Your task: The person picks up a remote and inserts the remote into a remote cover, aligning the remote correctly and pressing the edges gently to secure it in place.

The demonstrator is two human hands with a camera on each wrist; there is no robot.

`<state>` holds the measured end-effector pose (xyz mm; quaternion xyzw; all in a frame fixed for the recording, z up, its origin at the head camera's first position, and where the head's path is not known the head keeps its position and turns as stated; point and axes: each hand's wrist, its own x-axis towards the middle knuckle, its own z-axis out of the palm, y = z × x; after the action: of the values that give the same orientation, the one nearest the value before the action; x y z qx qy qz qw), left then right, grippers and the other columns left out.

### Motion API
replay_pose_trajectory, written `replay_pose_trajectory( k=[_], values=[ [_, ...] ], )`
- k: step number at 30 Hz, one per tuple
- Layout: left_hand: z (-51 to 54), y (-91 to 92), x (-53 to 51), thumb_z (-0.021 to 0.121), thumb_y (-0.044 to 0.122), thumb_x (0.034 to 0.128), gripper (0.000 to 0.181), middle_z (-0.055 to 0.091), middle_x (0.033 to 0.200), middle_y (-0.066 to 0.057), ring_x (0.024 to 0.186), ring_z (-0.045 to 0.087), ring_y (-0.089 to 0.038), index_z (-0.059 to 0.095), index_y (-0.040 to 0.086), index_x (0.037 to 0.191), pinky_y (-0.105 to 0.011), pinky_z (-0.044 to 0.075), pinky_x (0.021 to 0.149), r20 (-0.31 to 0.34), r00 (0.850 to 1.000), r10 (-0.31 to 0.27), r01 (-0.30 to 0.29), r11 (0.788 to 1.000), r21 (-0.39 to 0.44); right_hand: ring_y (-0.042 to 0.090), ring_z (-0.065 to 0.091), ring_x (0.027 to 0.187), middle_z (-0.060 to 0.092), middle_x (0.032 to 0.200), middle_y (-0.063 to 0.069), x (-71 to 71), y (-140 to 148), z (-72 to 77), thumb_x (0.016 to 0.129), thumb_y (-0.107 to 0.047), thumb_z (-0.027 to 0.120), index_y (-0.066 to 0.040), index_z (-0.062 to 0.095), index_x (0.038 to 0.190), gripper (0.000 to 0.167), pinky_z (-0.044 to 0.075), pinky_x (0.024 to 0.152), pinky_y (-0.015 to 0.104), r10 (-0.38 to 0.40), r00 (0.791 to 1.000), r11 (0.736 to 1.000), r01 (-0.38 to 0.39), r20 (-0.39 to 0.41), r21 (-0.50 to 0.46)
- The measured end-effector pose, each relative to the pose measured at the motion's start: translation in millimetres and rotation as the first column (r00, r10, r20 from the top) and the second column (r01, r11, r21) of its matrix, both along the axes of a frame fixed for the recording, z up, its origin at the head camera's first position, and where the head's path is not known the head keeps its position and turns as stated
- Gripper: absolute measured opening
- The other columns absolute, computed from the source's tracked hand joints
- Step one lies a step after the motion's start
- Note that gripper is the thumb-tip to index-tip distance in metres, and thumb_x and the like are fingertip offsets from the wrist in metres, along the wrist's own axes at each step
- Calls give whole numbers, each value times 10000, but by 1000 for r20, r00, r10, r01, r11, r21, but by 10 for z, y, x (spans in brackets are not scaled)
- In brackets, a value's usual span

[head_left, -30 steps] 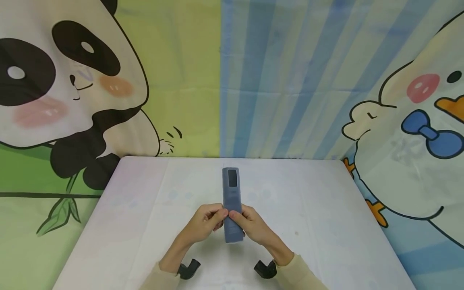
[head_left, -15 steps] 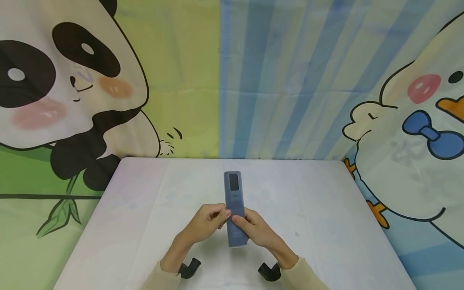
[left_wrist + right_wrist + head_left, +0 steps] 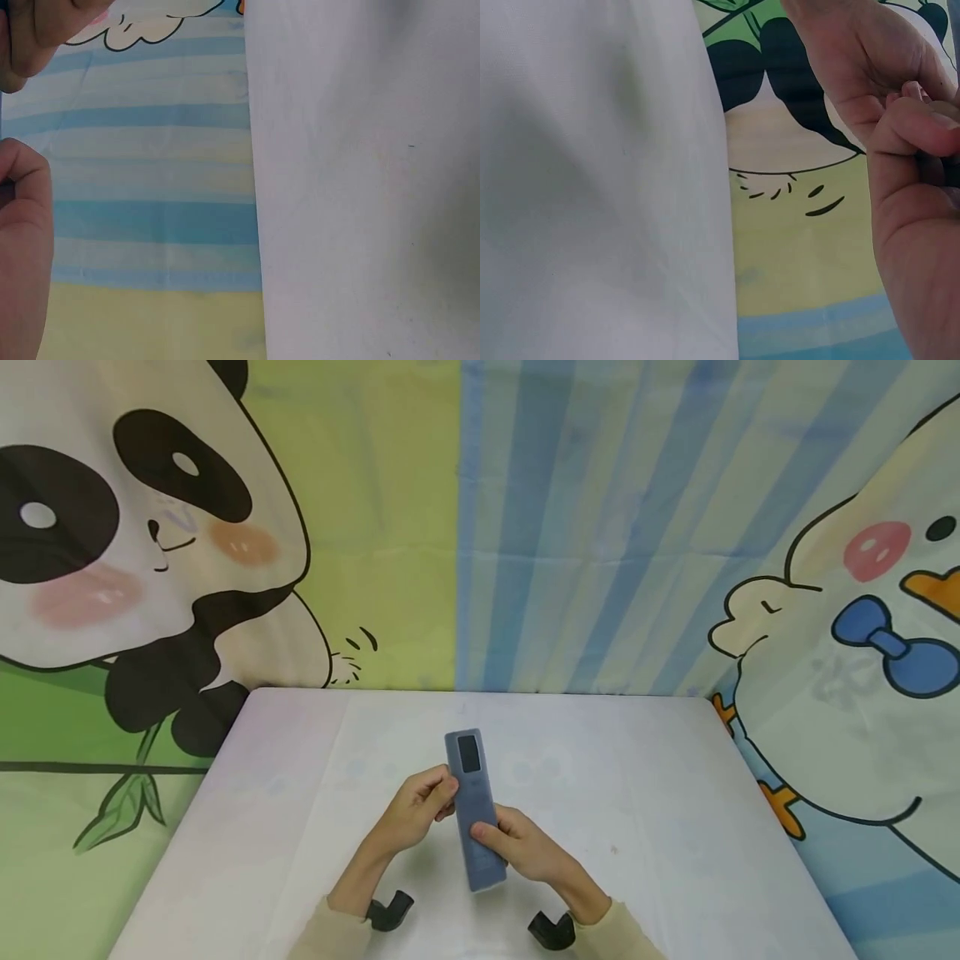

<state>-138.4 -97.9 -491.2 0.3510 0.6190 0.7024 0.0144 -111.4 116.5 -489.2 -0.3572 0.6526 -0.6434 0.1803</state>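
A slim blue-grey remote control (image 3: 475,818) with a dark display at its far end is held up over the white table in the head view, its far end leaning left. My left hand (image 3: 416,806) pinches its left edge near the display, thumb on top. Lower down on the right side, my right hand (image 3: 525,843) grips it with the thumb across the face. The left wrist view catches only part of my left hand (image 3: 26,247) at the edge. In the right wrist view my right hand (image 3: 911,217) has curled fingers, and the remote is mostly out of frame.
Both hands are above a white-covered table (image 3: 637,777). Behind it hangs a printed cloth (image 3: 600,527) with a panda, stripes and a duck. A black curved piece is by each wrist, the left piece (image 3: 392,910) and the right piece (image 3: 552,932).
The remote has come down nearer to me and its far end has swung left. My left hand has shifted up along its edge, while my right hand has moved slightly lower.
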Motion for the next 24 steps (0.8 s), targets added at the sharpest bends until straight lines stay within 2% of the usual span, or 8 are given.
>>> replay_pose_trajectory(
  k=[3, 12, 15, 19, 24],
  values=[
    [34, -2, 24, 393, -66, 1048, 315, 385, 626, -109, 518, 374, -208, 460, 64, 768, -303, 351, 472, -24, 999, 25, -24, 999, 41, 24, 488, 570, 524, 718, -82, 3, -8, 20, 1092, -200, 446, 15, 545, 971, 266, 410, 463, 227, 22, 1000, 1000, -22, -5, 4],
    [160, 21, 28, 406, -97, 1020, 346, 359, 582, -95, 488, 341, -176, 433, 40, 703, -307, 298, 427, -30, 989, 147, -144, 985, 98, 40, 511, 584, 531, 732, -80, 8, -38, 19, 1086, -176, 460, 30, 562, 1028, 237, 433, 484, 234, -7, 1000, 999, 7, 3, 32],
    [151, 11, 16, 418, -93, 1018, 351, 386, 572, -95, 490, 370, -181, 449, 55, 701, -295, 321, 439, -28, 989, 144, -142, 988, 58, 37, 503, 567, 531, 718, -81, 23, -26, 28, 1086, -177, 461, 22, 566, 1020, 234, 423, 472, 228, -10, 1000, 999, 10, 9, 38],
    [127, 0, 4, 455, -51, 1024, 329, 436, 602, -82, 540, 431, -169, 504, 90, 731, -308, 380, 489, -17, 994, 106, -106, 994, -34, 37, 506, 570, 521, 707, -74, 57, 6, 30, 1087, -173, 457, 33, 561, 998, 247, 427, 477, 226, -23, 1000, 1000, 22, 17, 21],
    [118, -19, -40, 460, 51, 1059, 261, 460, 661, -50, 589, 455, -129, 544, 63, 812, -297, 413, 515, 30, 988, 151, -148, 986, -78, 73, 588, 686, 564, 807, -41, 76, 3, 18, 1091, -178, 446, 52, 572, 1062, 263, 518, 586, 270, -21, 999, 1000, 21, 30, 9]
  ],
)
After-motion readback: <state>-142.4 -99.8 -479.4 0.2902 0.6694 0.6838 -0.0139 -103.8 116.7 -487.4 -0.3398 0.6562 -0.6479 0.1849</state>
